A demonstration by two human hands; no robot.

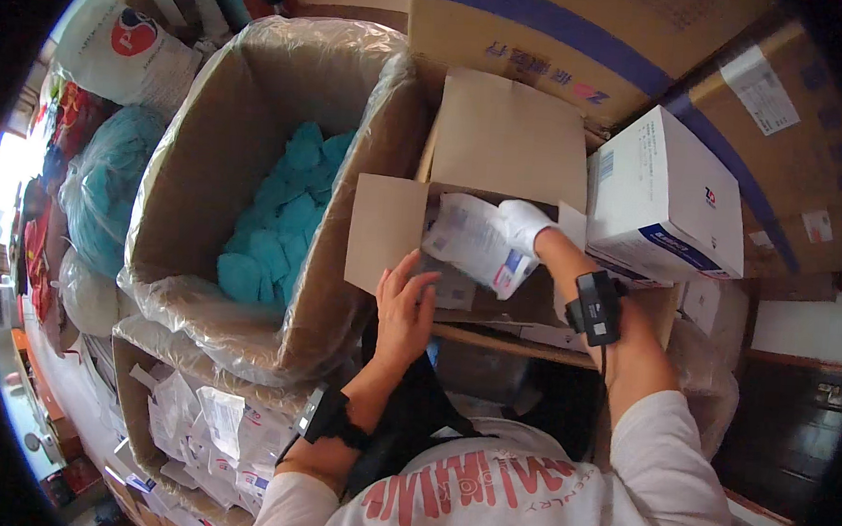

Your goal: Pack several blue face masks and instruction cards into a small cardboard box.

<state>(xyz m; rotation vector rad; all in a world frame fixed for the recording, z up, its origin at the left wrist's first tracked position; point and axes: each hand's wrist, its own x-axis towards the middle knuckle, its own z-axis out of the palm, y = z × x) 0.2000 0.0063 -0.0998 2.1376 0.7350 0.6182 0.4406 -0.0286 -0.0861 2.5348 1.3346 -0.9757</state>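
My right hand, in a white glove, grips a flat white plastic packet with blue and red print by its right side. The packet is over the opening of a brown cardboard carton whose flaps are folded out. Beneath it, another pale packet shows partly inside the carton. My left hand is bare and holds nothing. Its fingers are apart at the carton's near left corner, close to the packet; whether they touch the carton I cannot tell.
On the left stands a large plastic-lined box with turquoise pieces inside. A lower lined box holds several packets. A white box stands right of the carton, and big brown cartons rise behind.
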